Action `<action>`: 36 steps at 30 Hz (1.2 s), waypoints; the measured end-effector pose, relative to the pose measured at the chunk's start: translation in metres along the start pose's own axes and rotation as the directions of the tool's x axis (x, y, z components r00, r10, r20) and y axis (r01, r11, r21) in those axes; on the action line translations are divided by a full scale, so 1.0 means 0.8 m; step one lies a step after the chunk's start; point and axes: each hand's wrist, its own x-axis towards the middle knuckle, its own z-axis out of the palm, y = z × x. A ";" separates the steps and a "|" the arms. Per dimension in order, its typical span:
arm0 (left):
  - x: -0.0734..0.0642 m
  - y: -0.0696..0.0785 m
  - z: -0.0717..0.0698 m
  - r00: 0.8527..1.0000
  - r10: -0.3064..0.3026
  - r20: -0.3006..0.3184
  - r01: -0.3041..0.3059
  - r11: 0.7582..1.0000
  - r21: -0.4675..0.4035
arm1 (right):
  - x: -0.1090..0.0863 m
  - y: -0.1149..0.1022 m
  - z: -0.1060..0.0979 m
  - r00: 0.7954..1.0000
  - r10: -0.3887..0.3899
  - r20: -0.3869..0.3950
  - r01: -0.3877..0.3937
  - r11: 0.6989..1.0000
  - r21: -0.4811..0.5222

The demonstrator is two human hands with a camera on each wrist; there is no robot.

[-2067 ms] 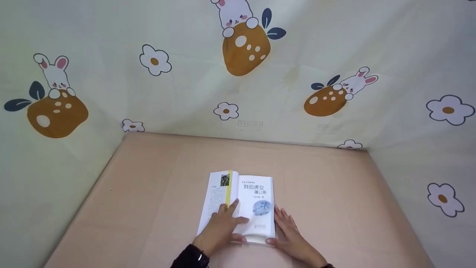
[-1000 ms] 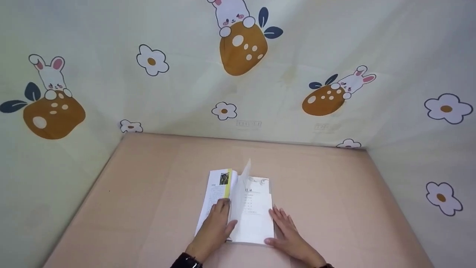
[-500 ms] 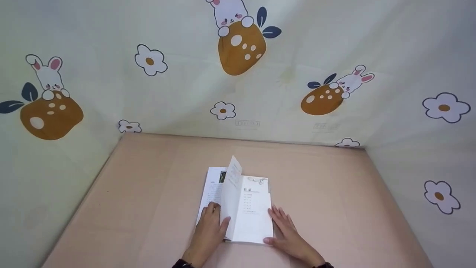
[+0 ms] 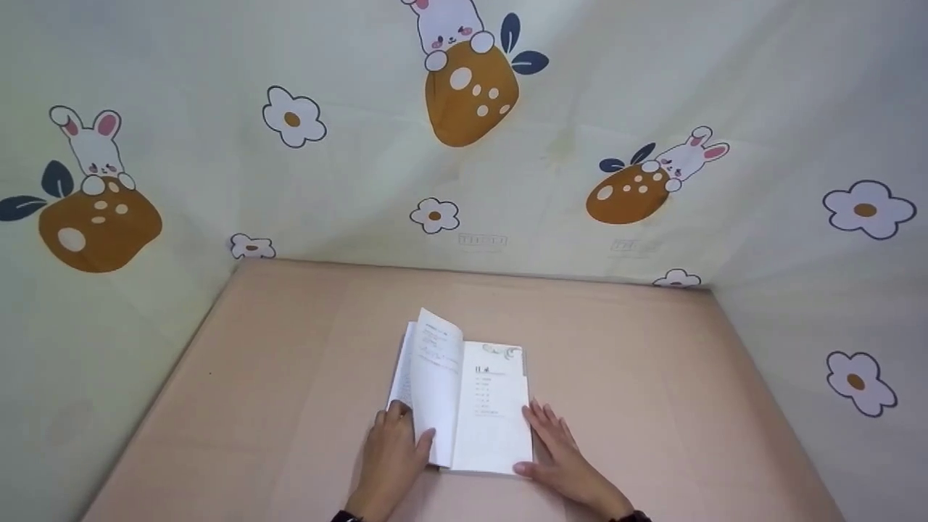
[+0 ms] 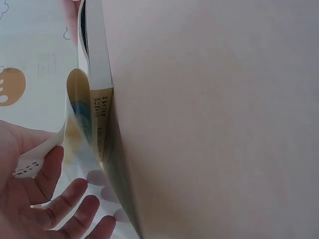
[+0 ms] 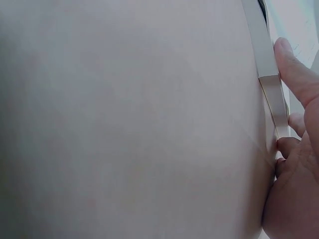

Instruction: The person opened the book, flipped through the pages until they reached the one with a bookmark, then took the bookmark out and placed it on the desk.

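Note:
An open book [image 4: 496, 435] lies on the table, its right page showing a short column of print under a grey ornament. My left hand [image 4: 391, 453] pinches the lifted left-hand page [image 4: 438, 384] near its lower outer edge, thumb on top. In the left wrist view, the page bends between thumb and forefinger while the other fingers [image 5: 89, 209] spread over the cover below. My right hand [image 4: 562, 453] rests at the book's lower right edge. Its thumb [image 6: 296, 72] lies on the page in the right wrist view, fingers along the side.
The table [image 4: 623, 348] has a plain pinkish-beige covering. Pale cloth walls [image 4: 362, 181] with rabbits, orange fruit and flowers enclose its back and both sides. A dark band [image 4: 348, 516] circles the left wrist.
From the title page, a leaf has been turned, baring the page of print. The left hand has moved left and carried the leaf over; the right hand has hardly moved.

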 end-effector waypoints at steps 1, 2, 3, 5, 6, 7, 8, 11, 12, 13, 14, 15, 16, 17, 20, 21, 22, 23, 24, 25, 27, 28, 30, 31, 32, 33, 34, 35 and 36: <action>-0.001 -0.002 0.000 1.000 -0.010 -0.002 0.010 1.000 0.007 | 0.000 0.000 0.000 1.000 0.001 -0.001 -0.001 1.000 -0.002; -0.001 -0.005 -0.001 1.000 -0.024 0.002 0.024 1.000 0.015 | 0.000 0.000 0.000 1.000 0.004 0.000 -0.004 1.000 -0.003; -0.001 -0.008 -0.001 0.999 -0.045 0.010 0.045 0.999 0.026 | 0.001 0.000 0.000 1.000 0.011 0.001 -0.011 1.000 -0.001; -0.001 -0.012 -0.002 0.996 -0.086 0.027 0.085 0.995 0.054 | 0.002 0.000 0.000 1.000 0.025 0.006 -0.025 1.000 0.005; -0.002 -0.015 -0.003 0.993 -0.108 0.038 0.106 0.992 0.067 | 0.002 0.000 0.000 1.000 0.029 0.006 -0.029 1.000 0.007; -0.001 -0.017 -0.004 0.991 -0.127 0.048 0.123 0.989 0.077 | 0.003 -0.001 0.000 0.999 0.034 0.006 -0.034 0.999 0.008; -0.001 -0.020 -0.005 0.988 -0.142 0.055 0.137 0.987 0.085 | 0.003 -0.001 0.000 0.999 0.039 0.009 -0.039 0.999 0.011; -0.001 -0.026 -0.009 0.983 -0.169 0.074 0.163 0.983 0.086 | 0.004 0.000 0.001 0.998 0.054 0.011 -0.054 0.999 0.008; -0.001 -0.028 -0.010 0.981 -0.174 0.081 0.167 0.982 0.085 | 0.004 0.000 0.001 0.998 0.059 0.010 -0.059 0.998 0.004; -0.001 -0.030 -0.011 0.981 -0.176 0.085 0.169 0.982 0.087 | 0.005 0.000 0.001 0.998 0.064 0.011 -0.064 0.998 0.002; -0.002 -0.031 -0.012 0.980 -0.177 0.088 0.169 0.981 0.092 | 0.005 0.000 0.001 0.998 0.069 0.012 -0.069 0.998 0.000; -0.002 -0.033 -0.013 0.980 -0.178 0.092 0.169 0.981 0.099 | 0.005 0.000 0.001 0.997 0.072 0.011 -0.072 0.997 -0.002; -0.002 -0.034 -0.013 0.979 -0.179 0.097 0.169 0.980 0.106 | 0.005 0.000 0.001 0.997 0.072 0.010 -0.072 0.997 -0.003; -0.001 -0.035 -0.014 0.978 -0.180 0.101 0.168 0.979 0.116 | 0.005 0.000 0.001 0.997 0.074 0.010 -0.074 0.997 -0.003; -0.001 -0.036 -0.014 0.977 -0.180 0.117 0.161 0.975 0.155 | 0.005 0.000 0.001 0.997 0.075 0.013 -0.075 0.997 0.000; -0.001 -0.036 -0.014 0.976 -0.178 0.122 0.156 0.973 0.167 | 0.005 0.000 0.001 0.997 0.074 0.014 -0.074 0.997 0.000; -0.001 -0.036 -0.015 0.977 -0.173 0.125 0.149 0.972 0.182 | 0.005 0.000 0.001 0.997 0.074 0.015 -0.074 0.997 0.000; -0.001 -0.035 -0.015 0.977 -0.169 0.129 0.143 0.971 0.192 | 0.005 0.000 0.001 0.997 0.073 0.015 -0.073 0.997 -0.002; 0.000 -0.034 -0.016 0.979 -0.161 0.127 0.134 0.970 0.202 | 0.005 0.000 0.001 0.997 0.071 0.015 -0.071 0.997 -0.002; 0.000 -0.033 -0.016 0.981 -0.151 0.123 0.122 0.969 0.213 | 0.005 0.000 0.001 0.997 0.071 0.014 -0.071 0.997 -0.001; 0.001 -0.031 -0.017 0.985 -0.130 0.114 0.101 0.968 0.230 | 0.005 -0.001 0.002 0.997 0.073 0.013 -0.073 0.997 -0.002; 0.001 -0.030 -0.017 0.987 -0.120 0.107 0.092 0.966 0.240 | 0.005 -0.001 0.002 0.997 0.076 0.012 -0.076 0.997 -0.001; 0.003 -0.027 -0.017 0.990 -0.102 0.092 0.075 0.962 0.262 | 0.005 -0.002 0.002 0.997 0.075 0.011 -0.075 0.997 0.005; 0.004 -0.026 -0.018 0.992 -0.094 0.084 0.067 0.958 0.277 | 0.004 -0.003 0.001 0.997 0.074 0.010 -0.074 0.997 0.006; 0.006 -0.024 -0.018 0.994 -0.084 0.074 0.059 0.955 0.290 | 0.004 -0.003 0.001 0.997 0.072 0.010 -0.072 0.997 0.007; 0.007 -0.023 -0.017 0.995 -0.074 0.063 0.051 0.950 0.308 | 0.004 -0.003 0.001 0.998 0.061 0.014 -0.062 0.998 0.009; 0.008 -0.021 -0.017 0.997 -0.062 0.054 0.041 0.945 0.325 | 0.003 -0.003 0.000 0.999 0.049 0.017 -0.049 0.999 0.013; 0.009 -0.019 -0.016 0.998 -0.046 0.046 0.027 0.938 0.346 | 0.002 -0.003 0.000 0.999 0.038 0.019 -0.038 0.999 0.015; 0.009 -0.017 -0.016 0.999 -0.025 0.039 0.009 0.931 0.365 | 0.002 -0.003 0.000 0.999 0.031 0.020 -0.031 0.999 0.016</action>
